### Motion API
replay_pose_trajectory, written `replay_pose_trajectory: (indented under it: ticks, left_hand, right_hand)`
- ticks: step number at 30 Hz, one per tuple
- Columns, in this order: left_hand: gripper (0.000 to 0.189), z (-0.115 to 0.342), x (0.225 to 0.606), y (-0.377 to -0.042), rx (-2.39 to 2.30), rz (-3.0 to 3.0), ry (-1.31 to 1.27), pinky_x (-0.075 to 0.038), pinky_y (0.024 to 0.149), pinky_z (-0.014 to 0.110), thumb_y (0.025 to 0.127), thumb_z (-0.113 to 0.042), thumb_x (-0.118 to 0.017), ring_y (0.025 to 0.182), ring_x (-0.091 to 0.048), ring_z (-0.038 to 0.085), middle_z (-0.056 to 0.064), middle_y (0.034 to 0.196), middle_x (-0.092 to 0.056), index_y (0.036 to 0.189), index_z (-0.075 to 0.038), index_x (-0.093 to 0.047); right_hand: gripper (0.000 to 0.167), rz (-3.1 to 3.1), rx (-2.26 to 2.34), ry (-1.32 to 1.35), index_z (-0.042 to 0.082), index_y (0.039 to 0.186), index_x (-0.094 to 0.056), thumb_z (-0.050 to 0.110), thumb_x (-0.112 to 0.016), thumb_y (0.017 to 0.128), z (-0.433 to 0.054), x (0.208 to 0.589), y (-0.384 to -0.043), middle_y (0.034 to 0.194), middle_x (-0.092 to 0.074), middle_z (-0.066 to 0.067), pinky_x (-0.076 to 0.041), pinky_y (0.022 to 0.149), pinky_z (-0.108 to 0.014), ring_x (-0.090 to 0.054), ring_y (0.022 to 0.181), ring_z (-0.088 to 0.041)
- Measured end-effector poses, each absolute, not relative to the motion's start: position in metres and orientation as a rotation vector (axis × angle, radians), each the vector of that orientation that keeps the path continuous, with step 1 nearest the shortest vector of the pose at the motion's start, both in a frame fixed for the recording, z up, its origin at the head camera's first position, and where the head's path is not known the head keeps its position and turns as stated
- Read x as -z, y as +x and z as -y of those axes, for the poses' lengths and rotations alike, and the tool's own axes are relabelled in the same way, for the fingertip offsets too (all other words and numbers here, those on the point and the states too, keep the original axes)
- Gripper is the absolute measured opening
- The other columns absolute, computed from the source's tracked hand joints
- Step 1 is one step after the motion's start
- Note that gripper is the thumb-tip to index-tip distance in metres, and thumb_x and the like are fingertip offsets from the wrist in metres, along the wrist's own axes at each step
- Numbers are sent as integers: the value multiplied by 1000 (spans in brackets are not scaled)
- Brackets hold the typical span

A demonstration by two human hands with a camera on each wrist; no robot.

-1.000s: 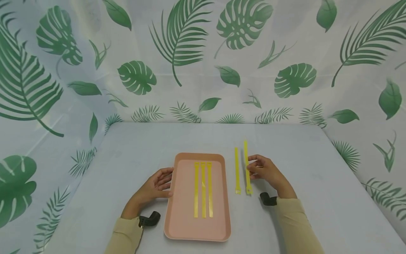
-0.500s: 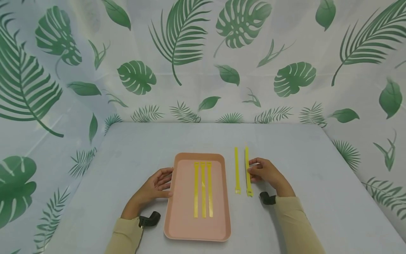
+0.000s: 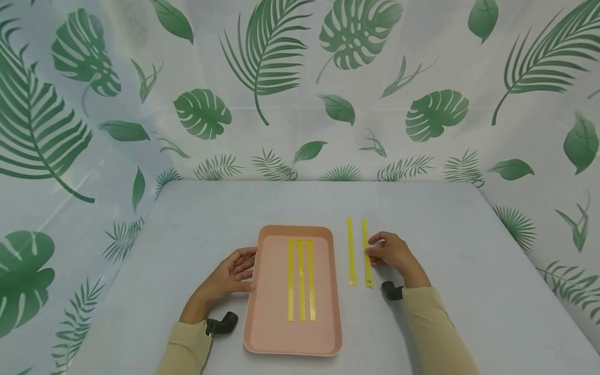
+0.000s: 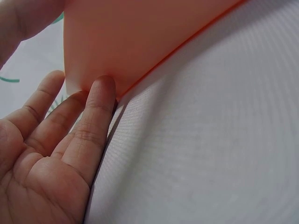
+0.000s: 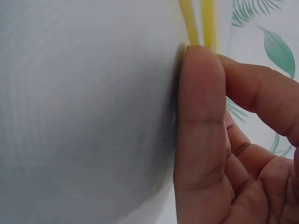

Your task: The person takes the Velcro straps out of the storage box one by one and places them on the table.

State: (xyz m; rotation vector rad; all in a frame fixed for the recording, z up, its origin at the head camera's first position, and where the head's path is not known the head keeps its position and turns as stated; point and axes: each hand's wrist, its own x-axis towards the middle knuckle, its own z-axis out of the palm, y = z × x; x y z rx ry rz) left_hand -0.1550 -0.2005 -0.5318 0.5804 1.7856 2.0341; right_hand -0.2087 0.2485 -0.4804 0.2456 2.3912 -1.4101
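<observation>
My left hand [image 3: 225, 279] rests at the left edge of a pink rectangular tray [image 3: 250, 323], fingers loosely extended; in the left wrist view fingertips [image 4: 103, 88] touch its outer wall [image 4: 121, 42]. Three yellow cable ties [image 3: 301, 297], flat strips with slotted heads, lie side by side on the tray, heads at the far end. Right of the tray, another yellow tie [image 3: 351, 250] lies on the table, head towards me. Beside it my right hand [image 3: 394, 258] holds a yellow cable tie [image 3: 368, 276] by its middle, low against the table. The right thumb [image 5: 201, 84] hides part of the grip.
A white cloth covers the table [image 3: 211, 208]. Leaf-printed white sheets [image 3: 290, 120] stand behind it and along both sides. Dark wrist cameras [image 3: 222, 324] sit on both of the person's wrists, at the ends of beige sleeves [image 3: 436, 328].
The right hand has lowered its cable tie, which now lies flat, parallel to the tie beside it. The left hand and the tray have stayed in place.
</observation>
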Motion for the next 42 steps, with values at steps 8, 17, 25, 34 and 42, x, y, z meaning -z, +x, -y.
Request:
replay_pose_trajectory:
  ticks: [8, 17, 25, 34, 42]
  left_hand:
    - [93, 202, 532, -156, -2042, -1772, 584, -53, 113, 28, 90, -1, -85, 143, -54, 12, 43, 166, -25, 159, 20, -26]
    - [93, 203, 530, -158, -2041, -1763, 577, -53, 113, 29, 91, -2, -85, 144, -54, 15, 43, 166, -25, 159, 19, -26]
    - [93, 204, 530, -160, -2039, -1776, 577, -54, 113, 29, 90, -1, -86, 145, -54, 17, 43, 165, -28, 159, 19, -27]
    - [93, 205, 528, -162, -2038, -1765, 591, -54, 113, 30, 90, -1, -86, 145, -53, 16, 43, 165, -27, 159, 19, -27]
    - [92, 205, 528, -163, -2039, -1752, 605, -54, 113, 29, 90, 0, -85, 143, -54, 11, 44, 165, -27, 158, 20, -26]
  right_hand:
    - [33, -2477, 1322, 268, -11, 125, -59, 4, -75, 100, -249, 476, -209, 89, -68, -12, -65, 65, -27, -72, 67, -12]
    - [33, -2528, 1315, 175, -11, 130, -60, 9, -69, 105, -248, 468, -210, 93, -71, -13, -66, 68, -30, -72, 72, -15]
    - [31, -2554, 1337, 50, -11, 130, -60, 5, -70, 105, -241, 462, -208, 92, -67, -14, -68, 70, -32, -69, 76, -18]
    - [34, -2545, 1422, -143, -13, 133, -60, 2, -70, 104, -235, 458, -206, 98, -66, -14, -69, 73, -34, -72, 83, -22]
    - [33, -2534, 1441, -210, -14, 133, -60, 0, -70, 104, -230, 457, -207, 99, -69, -17, -69, 75, -34, -72, 84, -21]
